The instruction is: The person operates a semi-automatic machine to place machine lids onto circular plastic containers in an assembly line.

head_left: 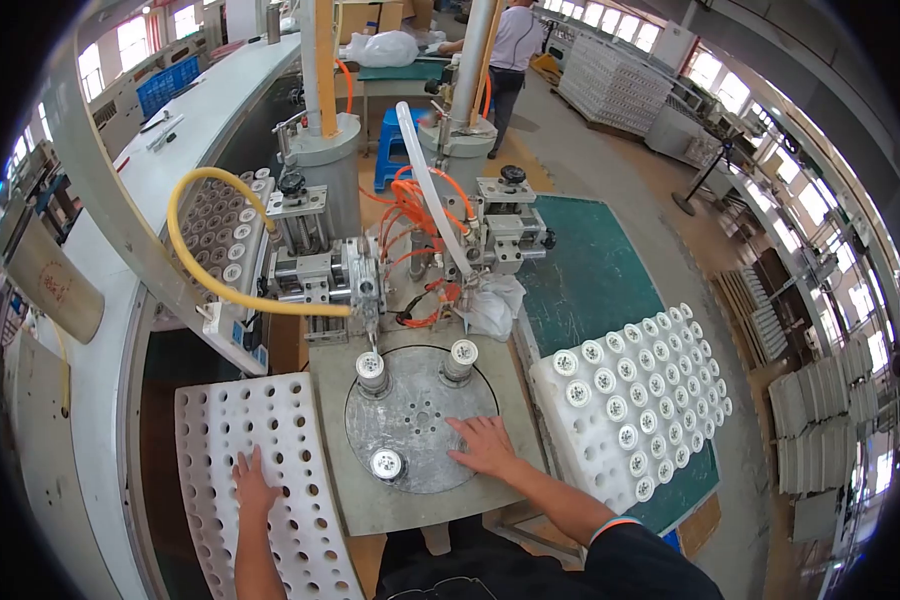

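My right hand (485, 446) rests over the right side of a round grey metal turntable (425, 465), fingers spread and nothing in them. Three white-topped cylindrical parts, which look like bulb bodies, stand on it: one at the front (386, 463), one at back left (370, 366) under a nozzle, one at back right (462, 353). My left hand (255, 485) is over a white perforated foam tray (292, 440), its fingers apart and holding nothing. Whether either palm presses on the surface below is hard to tell.
A second white tray (575, 425) at right carries rows of similar parts. Behind the turntable stands a machine (355, 275) with a yellow hose (175, 215) and orange tubes. Another tray of parts (215, 235) lies at left. A person (515, 45) stands in the background.
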`<state>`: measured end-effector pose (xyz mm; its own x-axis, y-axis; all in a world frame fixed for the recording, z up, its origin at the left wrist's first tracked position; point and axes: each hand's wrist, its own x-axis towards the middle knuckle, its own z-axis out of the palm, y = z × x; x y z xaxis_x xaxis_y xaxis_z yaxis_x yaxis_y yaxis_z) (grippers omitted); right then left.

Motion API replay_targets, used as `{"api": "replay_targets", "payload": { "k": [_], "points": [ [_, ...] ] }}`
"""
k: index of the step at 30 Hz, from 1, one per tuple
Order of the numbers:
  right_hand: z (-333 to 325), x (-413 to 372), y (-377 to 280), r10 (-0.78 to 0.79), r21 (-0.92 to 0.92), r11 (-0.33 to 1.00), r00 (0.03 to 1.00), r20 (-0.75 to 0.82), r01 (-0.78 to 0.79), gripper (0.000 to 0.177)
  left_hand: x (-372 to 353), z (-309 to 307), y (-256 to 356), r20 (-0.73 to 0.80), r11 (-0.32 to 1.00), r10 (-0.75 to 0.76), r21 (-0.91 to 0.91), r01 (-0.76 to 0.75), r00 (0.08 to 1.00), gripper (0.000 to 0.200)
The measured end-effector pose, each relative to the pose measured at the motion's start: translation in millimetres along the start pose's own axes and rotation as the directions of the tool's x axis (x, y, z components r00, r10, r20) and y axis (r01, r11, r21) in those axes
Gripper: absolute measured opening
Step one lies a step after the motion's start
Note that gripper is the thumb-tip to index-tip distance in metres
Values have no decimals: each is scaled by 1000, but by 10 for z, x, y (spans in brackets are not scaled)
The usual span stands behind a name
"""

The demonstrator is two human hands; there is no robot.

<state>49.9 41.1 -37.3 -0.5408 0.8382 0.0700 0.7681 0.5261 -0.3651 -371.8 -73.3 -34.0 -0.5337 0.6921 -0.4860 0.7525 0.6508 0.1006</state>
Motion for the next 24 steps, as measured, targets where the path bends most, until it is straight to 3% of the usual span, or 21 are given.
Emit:
{"api": "replay_targets", "payload": {
  "k": [1,3,6,8,10,12,16,19,20,21,22,24],
  "points": [
    [-86,4,-6,4,-8,1000,1000,-8,-4,54,-18,-25,20,5,1000,-10,4,10,1000,112],
    [-325,-39,123,-101,67,991,980,-172,114,54,-6,-30,36,5,1000,-18,-3,18,1000,112],
    [-797,2,470,97,-95,985,911,-400,-147,51,-1,21,-14,-22,1000,-4,13,4,1000,111],
    [-1053,6,692,200,-275,885,840,-504,-376,58,3,25,-18,-32,1000,15,12,-15,999,110],
    [-1011,-54,905,221,-302,856,825,-520,-420,63,1,33,-29,-49,1000,18,22,-17,999,109],
    [-918,-123,974,349,-307,821,848,-398,-482,67,-25,-8,15,-21,1000,7,27,-7,1000,107],
    [-845,-167,1019,250,-335,836,845,-473,-435,70,14,54,-53,-50,1000,31,3,-31,998,109],
    [-860,-169,1085,316,-199,875,832,-456,-441,68,244,215,-349,-96,970,169,-158,-182,981,99],
    [-839,-166,1111,314,-183,875,814,-489,-448,68,179,188,-316,-191,960,173,-186,-209,966,92],
    [-821,-161,1150,350,-174,870,827,-439,-461,67,78,179,-199,-286,946,176,-215,-242,942,86],
    [-846,-112,1206,384,-166,865,838,-388,-473,65,100,285,-105,-468,884,275,-220,-412,840,80],
    [-935,-33,1302,396,-144,870,842,-365,-472,63,-99,168,404,-708,692,447,-113,-713,546,57]
  ]
}}
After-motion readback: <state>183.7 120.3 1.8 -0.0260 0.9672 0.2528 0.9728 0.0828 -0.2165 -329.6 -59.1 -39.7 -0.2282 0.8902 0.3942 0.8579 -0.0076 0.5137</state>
